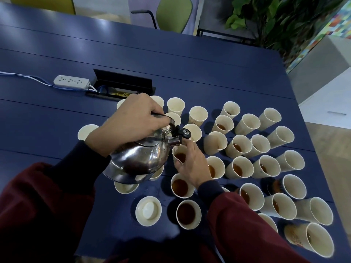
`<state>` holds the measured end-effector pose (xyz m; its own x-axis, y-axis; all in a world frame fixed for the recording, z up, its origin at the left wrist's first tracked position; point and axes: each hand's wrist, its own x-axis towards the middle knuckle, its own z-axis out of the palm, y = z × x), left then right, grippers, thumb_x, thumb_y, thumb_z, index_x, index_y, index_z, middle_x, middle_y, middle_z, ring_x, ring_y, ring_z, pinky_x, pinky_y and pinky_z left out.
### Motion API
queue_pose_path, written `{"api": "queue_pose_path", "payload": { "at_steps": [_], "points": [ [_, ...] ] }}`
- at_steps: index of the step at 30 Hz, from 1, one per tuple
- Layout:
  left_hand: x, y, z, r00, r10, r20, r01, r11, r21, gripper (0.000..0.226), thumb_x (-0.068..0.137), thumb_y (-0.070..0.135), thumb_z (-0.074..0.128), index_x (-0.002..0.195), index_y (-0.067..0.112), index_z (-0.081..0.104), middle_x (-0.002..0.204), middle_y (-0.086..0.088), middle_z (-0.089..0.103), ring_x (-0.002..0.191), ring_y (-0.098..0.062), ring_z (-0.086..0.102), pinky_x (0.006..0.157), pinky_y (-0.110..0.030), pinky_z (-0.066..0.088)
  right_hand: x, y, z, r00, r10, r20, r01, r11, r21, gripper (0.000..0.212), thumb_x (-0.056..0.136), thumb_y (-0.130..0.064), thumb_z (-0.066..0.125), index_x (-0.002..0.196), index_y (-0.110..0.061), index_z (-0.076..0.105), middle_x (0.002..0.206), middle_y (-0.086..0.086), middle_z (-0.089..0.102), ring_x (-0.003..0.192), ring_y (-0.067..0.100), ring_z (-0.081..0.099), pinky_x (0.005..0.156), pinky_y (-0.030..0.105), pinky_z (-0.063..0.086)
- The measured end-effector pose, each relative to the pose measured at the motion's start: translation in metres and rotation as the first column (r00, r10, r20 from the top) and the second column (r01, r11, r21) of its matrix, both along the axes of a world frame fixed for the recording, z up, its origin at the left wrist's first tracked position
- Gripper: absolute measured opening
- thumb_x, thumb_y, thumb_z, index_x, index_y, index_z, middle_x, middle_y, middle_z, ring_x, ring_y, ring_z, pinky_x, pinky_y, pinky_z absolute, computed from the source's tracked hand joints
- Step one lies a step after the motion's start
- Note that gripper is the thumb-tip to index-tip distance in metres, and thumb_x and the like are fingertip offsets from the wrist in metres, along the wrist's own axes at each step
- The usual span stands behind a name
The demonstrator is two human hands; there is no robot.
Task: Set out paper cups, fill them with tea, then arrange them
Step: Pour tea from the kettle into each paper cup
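I have the kettle (140,158) in the left hand (131,122). The fingers are curled round the thin handle (159,115) on top, and the body is tilted so that the spout (173,142) points down to the right. The right hand (191,166) holds the cup (175,150) just under the spout, with the thumb on the near side and the fingers round the far side. There is dark tea (180,157) inside it. I cannot tell if this cup stands on the table (190,63) or is lifted a little.

The kettle is steel and, I judge, heavy with liquid and probably hot, so the handle is the only good place to take it. The shiny wall would slip and maybe burn. The weight hangs below the handle, so a small turn of the wrist should change the flow a lot.

The cup is the opposite: thin paper, very light, with a soft wall. I would hold it at the middle or lower part with a gentle grip, because a hard squeeze makes the rim oval and the tea comes over.

Many cups stand close together around it. The filled cups (188,213) are mostly near and to the right, and the empty cups (148,210) are to the left and far. I think an empty one falls easily if a sleeve (247,224) touches it.
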<state>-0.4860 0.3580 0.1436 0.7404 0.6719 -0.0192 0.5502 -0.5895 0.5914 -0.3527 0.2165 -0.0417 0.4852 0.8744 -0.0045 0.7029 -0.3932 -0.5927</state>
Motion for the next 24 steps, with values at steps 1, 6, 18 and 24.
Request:
{"api": "queue_pose_path", "payload": {
  "at_steps": [1, 6, 18, 24],
  "points": [
    [-0.001, 0.001, -0.002, 1.0, 0.011, 0.007, -0.011, 1.0, -0.018, 0.038, 0.079, 0.044, 0.062, 0.082, 0.011, 0.079, 0.06, -0.011, 0.065, 0.06, -0.022, 0.058, 0.064, -0.037, 0.051, 0.0, -0.001, 0.0, 1.0, -0.006, -0.006, 0.006, 1.0, -0.002, 0.073, 0.081, -0.027, 0.077, 0.143, -0.013, 0.042, 0.133, 0.008, 0.056, 0.118, 0.028, 0.058, 0.094, 0.036, 0.047],
    [-0.005, 0.005, -0.003, 0.997, 0.041, 0.068, -0.036, 0.996, -0.08, 0.02, 0.087, 0.03, 0.07, 0.082, 0.014, 0.081, 0.061, -0.006, 0.068, 0.058, -0.014, 0.057, 0.059, -0.028, 0.045, 0.009, -0.01, 0.016, 0.999, -0.043, -0.017, 0.043, 0.999, 0.023, 0.088, 0.074, -0.044, 0.086, 0.143, -0.011, 0.042, 0.13, 0.008, 0.056, 0.118, 0.024, 0.055, 0.095, 0.028, 0.041],
    [0.005, 0.021, 0.005, 0.989, 0.069, 0.131, -0.044, 0.981, -0.189, 0.018, 0.089, 0.025, 0.07, 0.078, 0.013, 0.079, 0.06, -0.009, 0.065, 0.05, -0.01, 0.052, 0.052, -0.02, 0.04, 0.07, 0.03, 0.027, 0.851, 0.19, 0.49, -0.057, 0.96, -0.273, 0.074, 0.073, -0.012, 0.069, 0.142, -0.011, 0.043, 0.141, 0.012, 0.048, 0.121, 0.034, 0.05, 0.097, 0.045, 0.045],
    [0.017, 0.028, 0.007, 0.99, 0.057, 0.126, -0.03, 0.979, -0.204, 0.023, 0.09, 0.03, 0.07, 0.077, 0.013, 0.079, 0.058, -0.007, 0.063, 0.048, -0.009, 0.048, 0.053, -0.022, 0.039, 0.08, 0.048, 0.016, 0.836, 0.317, 0.448, -0.144, 0.914, -0.378, 0.07, 0.087, -0.022, 0.068, 0.149, -0.014, 0.036, 0.148, 0.008, 0.039, 0.129, 0.031, 0.044, 0.096, 0.047, 0.043]
  ]
}}
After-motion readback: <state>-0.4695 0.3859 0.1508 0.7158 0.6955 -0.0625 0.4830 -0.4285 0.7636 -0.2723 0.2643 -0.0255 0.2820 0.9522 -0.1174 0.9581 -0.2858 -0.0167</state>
